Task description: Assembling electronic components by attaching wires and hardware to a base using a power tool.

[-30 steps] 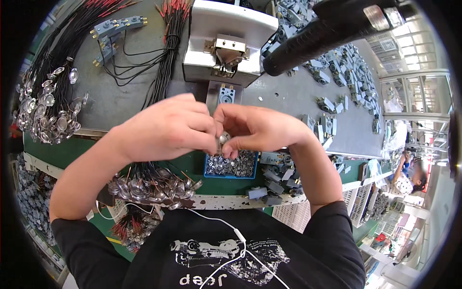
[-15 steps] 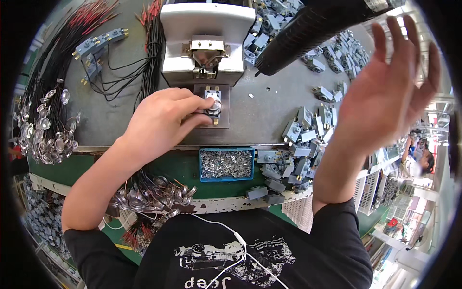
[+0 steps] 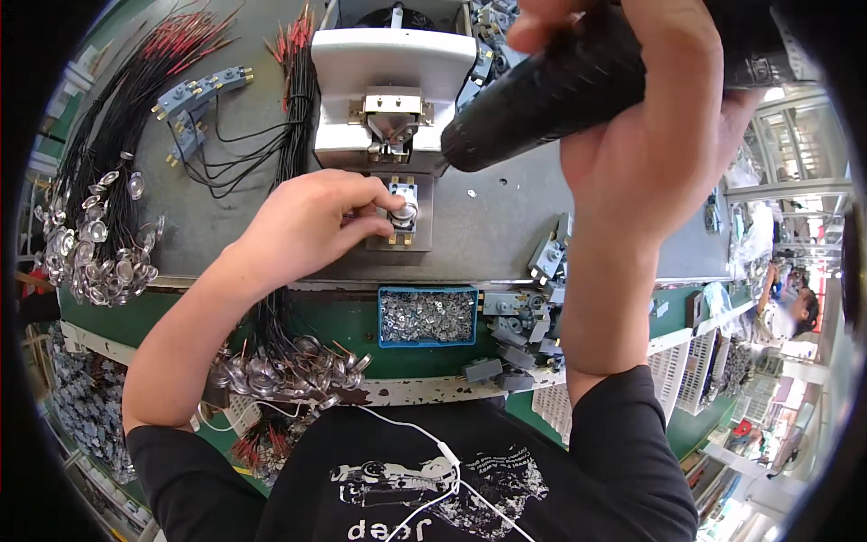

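My left hand [image 3: 307,221] is closed in a pinch, thumb and forefinger on a small grey part [image 3: 404,212] with a round metal cap and brass tabs. That part lies on a flat metal plate [image 3: 418,240] right in front of a silver bench press [image 3: 395,68]. My right hand [image 3: 655,167] is wrapped round a thick black lever handle [image 3: 533,104], which slants over the bench to the right of the press. The handle hides some of the right hand's fingers.
A blue tray [image 3: 381,318] of tiny metal pieces sits at the front edge. Grey parts [image 3: 519,330] pile up to its right. On the left lie black wires with metal discs [image 3: 95,233] and several wired grey parts [image 3: 203,86]. More discs [image 3: 284,370] hang nearer me.
My right hand, raised with spread fingers before, has moved left and closed on the black handle. The handle's tip now sits lower and further left. My left hand keeps its pinch.
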The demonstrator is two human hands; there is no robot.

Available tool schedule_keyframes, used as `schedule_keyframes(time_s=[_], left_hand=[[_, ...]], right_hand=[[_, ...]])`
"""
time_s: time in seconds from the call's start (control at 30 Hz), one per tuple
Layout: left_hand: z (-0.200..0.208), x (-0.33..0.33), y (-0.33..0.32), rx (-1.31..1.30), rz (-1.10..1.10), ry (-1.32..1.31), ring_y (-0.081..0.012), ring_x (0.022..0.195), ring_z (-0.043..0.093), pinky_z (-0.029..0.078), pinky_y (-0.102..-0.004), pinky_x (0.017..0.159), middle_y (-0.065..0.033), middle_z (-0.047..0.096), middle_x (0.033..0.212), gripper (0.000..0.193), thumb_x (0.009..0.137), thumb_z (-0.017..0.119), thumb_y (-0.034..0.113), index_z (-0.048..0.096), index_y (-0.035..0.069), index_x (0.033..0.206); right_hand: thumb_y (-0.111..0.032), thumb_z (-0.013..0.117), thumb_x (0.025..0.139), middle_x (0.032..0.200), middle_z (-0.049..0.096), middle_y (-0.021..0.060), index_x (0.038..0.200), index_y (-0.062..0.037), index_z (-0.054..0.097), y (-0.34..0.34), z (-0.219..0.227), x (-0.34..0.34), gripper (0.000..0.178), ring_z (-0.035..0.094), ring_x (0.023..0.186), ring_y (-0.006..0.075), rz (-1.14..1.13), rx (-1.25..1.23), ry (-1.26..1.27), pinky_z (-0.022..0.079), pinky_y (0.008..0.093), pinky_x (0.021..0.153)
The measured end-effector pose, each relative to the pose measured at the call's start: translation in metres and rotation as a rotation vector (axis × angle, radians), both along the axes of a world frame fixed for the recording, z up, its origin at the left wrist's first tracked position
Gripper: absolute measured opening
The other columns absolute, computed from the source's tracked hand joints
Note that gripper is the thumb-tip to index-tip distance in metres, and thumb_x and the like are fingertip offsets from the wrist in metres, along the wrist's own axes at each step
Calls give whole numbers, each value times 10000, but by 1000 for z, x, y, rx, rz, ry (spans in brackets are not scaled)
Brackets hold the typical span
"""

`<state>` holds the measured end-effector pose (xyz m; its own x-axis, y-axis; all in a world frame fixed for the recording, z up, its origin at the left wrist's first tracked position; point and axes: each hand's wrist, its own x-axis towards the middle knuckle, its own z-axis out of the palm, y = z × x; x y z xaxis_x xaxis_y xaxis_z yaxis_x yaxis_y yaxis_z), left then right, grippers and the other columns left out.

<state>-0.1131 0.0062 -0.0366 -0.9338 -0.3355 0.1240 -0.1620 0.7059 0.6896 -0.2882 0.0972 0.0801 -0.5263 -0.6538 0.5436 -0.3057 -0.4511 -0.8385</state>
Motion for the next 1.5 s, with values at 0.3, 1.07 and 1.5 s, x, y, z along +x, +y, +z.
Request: schedule_keyframes(time_s=[0.3, 1.07, 1.5], left_hand=[[-4, -2, 15, -168, 45, 3, -292, 845, 702, 548, -439, 746, -69, 703, 825, 198, 919, 721, 258, 674, 91, 1014], [-16, -3, 18, -178, 82, 111, -299, 812, 699, 552, -432, 695, -67, 699, 798, 231, 885, 766, 254, 633, 77, 951], [-8, -4, 19, -167, 81, 89, -279, 834, 691, 546, -419, 715, -55, 685, 825, 219, 891, 760, 255, 636, 85, 952]], right_hand=[[-6, 805, 885, 896, 669, 51, 1220, -42, 484, -32, -8, 32, 466, 654, 686, 114, -74, -150, -160, 552, 257, 588], [108, 725, 886, 860, 672, 70, 1175, 12, 493, -7, -18, 22, 382, 647, 664, 103, 189, 56, -166, 522, 244, 553], [116, 735, 876, 948, 672, 97, 1300, -11, 363, -76, -58, -37, 579, 677, 776, 126, 456, -849, 541, 565, 265, 620]])
